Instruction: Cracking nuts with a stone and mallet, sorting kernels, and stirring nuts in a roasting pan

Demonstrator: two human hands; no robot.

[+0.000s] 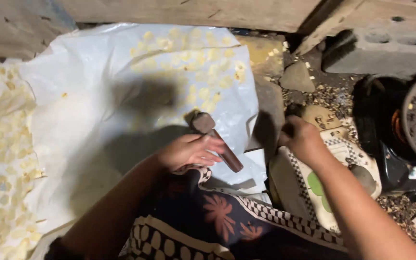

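Beside the flat grey stone slab (268,113), the left hand (188,151) curls its fingers around a brown wooden-handled hammer (215,139), its head lying over the white plastic sheet (97,96) scattered with pale yellow flattened pieces (203,62). Right of the slab, the right hand (299,137) is bunched; what it pinches cannot be told. A grey concrete block (386,50) and black round pot (396,130) crowd that side.

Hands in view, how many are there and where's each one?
2. The left hand grips a hammer over the white sheet; the right hand rests closed by the patterned cloth. No others show.
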